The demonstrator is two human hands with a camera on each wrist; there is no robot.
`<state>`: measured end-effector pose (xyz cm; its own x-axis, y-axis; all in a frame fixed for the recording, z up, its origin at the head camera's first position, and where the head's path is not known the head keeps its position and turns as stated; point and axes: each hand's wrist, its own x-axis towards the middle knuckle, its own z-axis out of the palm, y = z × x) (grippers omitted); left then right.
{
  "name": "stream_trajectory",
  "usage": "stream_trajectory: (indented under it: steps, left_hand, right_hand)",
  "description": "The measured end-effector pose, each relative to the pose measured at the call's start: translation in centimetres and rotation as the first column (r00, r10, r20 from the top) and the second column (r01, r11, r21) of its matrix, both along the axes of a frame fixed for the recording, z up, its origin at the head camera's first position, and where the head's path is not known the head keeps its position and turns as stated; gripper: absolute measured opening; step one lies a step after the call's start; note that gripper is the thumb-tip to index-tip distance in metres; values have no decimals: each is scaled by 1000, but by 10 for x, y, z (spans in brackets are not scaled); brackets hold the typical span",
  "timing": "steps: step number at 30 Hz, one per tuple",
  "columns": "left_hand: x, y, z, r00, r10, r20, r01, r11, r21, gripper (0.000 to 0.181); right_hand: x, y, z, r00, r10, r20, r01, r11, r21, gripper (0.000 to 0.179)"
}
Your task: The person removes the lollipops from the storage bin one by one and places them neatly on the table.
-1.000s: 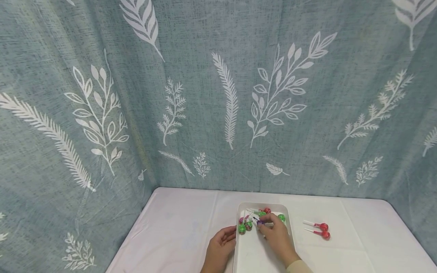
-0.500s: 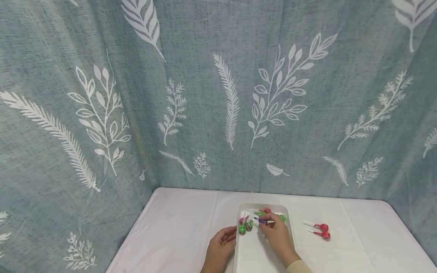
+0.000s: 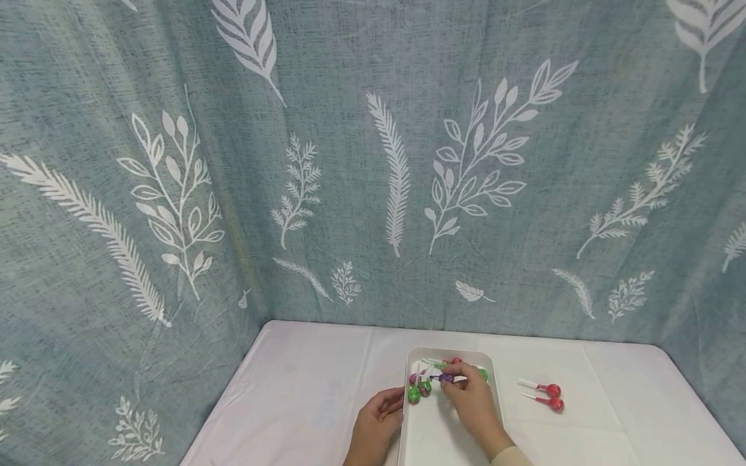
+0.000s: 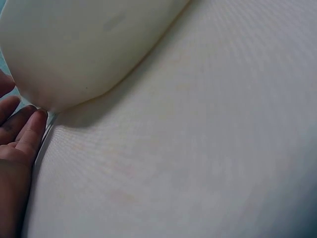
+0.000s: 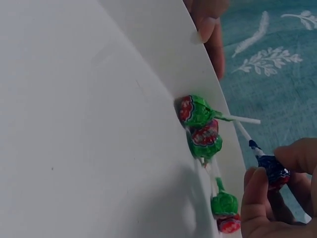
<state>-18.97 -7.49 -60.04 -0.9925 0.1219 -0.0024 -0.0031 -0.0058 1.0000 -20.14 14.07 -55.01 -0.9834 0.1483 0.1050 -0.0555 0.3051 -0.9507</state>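
Note:
My right hand [image 3: 474, 404] is over the white tray [image 3: 437, 430], pinching the wrapped head of a dark purple-blue lollipop [image 5: 273, 171] between thumb and fingers. Its stick points left in the head view. Left of it, several lollipops lie by the tray's wall, among them a green-and-red lollipop [image 5: 195, 110] and another green-and-red lollipop [image 5: 205, 141] beside it. A pink-purple lollipop [image 3: 413, 378] is partly covered by sticks. Outside the tray's left wall, my left hand [image 3: 375, 421] touches the rim with its fingertips, fingers slightly bent.
Two red lollipops [image 3: 553, 390] lie side by side on the white table [image 3: 600, 433], right of the tray. In the tray's far end are a red lollipop [image 3: 456, 362] and, near the right wall, a green lollipop [image 3: 483, 373]. A leaf-patterned curtain [image 3: 350, 194] stands behind.
The purple-blue lollipop has turned slightly in my right hand, so its stick lies more level and points left. My left hand has stayed at the tray's side.

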Motion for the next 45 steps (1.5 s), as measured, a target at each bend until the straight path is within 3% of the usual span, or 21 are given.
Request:
stream_trajectory:
  steps: [8, 45]
  left_hand:
    - [0, 0, 1, 1000, 3, 6, -3, 1000, 1, 40]
    - [1, 0, -1, 1000, -6, -10, 6, 1000, 25, 43]
  right_hand:
    - [3, 11, 5, 1000, -30, 10, 30, 999, 24, 17]
    - [15, 55, 27, 993, -82, 80, 88, 993, -82, 21]
